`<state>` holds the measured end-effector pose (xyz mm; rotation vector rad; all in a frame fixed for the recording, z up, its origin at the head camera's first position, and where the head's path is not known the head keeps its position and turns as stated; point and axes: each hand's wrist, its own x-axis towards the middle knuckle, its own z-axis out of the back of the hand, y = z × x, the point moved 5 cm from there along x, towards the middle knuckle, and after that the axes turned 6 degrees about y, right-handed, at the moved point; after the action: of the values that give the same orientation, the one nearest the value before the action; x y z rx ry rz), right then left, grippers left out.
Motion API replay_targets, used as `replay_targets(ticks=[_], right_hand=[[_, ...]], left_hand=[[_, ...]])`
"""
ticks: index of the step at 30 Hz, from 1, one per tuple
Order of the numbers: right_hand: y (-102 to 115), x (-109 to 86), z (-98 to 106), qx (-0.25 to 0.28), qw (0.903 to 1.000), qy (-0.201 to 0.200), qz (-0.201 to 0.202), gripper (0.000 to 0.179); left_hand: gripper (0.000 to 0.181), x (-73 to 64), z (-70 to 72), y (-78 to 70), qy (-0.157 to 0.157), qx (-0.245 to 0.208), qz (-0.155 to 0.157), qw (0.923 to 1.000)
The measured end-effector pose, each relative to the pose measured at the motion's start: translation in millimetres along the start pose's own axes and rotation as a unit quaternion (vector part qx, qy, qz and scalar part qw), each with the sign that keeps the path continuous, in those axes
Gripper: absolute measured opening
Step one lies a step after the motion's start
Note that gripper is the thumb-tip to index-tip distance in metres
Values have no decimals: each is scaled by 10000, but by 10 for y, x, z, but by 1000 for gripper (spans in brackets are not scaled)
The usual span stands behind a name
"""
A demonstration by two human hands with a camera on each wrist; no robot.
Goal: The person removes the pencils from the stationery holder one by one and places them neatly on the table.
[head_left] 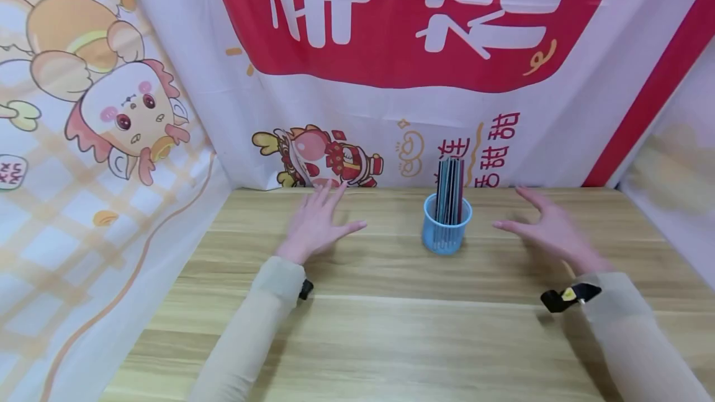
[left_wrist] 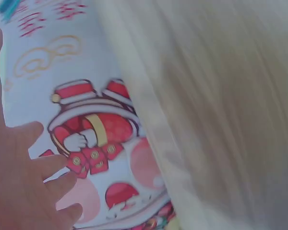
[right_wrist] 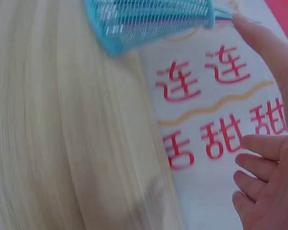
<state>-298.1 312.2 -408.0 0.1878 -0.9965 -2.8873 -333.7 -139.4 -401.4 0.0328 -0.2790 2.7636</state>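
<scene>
A blue slotted pen holder [head_left: 445, 234] stands upright on the wooden table, near its back edge. Several thin dark, teal and reddish sticks [head_left: 450, 191], perhaps pens, rise out of it; their exact kind is too small to tell. To the left of the holder my left hand [head_left: 314, 219] is spread above the table, thumb pointing toward the holder, holding nothing. On the other side my right hand [head_left: 553, 231] hovers with fingers apart, also holding nothing. Part of the pen holder [right_wrist: 153, 21] shows in the right wrist view, apart from the right hand [right_wrist: 271, 177].
Behind the table [head_left: 402, 340] hangs a white cloth [head_left: 223, 110] with a red panel and printed characters. A patterned cloth [head_left: 67, 216] covers the left side, and pale cloth [head_left: 676, 191] borders the right. Black wrist straps [head_left: 570, 296] show at the sleeves.
</scene>
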Motion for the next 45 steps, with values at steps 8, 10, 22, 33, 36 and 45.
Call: replay_targets(ticks=[8,10,22,33,36,45], right_hand=[[381,27,-165,1233,9892,-170,780,93],[475,69,-227,1473,9840,-161,990,91],[689,277,-538,1881,9727,-183,1345,96],[652,321,-604,2066,9687,-418,1314,85],[668,323,-625,2127,9659,-413,1416,84],[638,332,-660,2376,9614,-457,1308,80]], left_hand=[[106,67,-28,-254,-268,-2728,235,9614],[102,119,-28,-330,-372,-3242,213,9450],[86,451,-98,-896,-414,-4537,-304,8897],[52,806,-424,-1258,-282,-4954,-138,8681],[45,866,-420,-1305,-306,-4909,-178,8705],[29,990,-379,-1390,-402,-4504,-363,8912]])
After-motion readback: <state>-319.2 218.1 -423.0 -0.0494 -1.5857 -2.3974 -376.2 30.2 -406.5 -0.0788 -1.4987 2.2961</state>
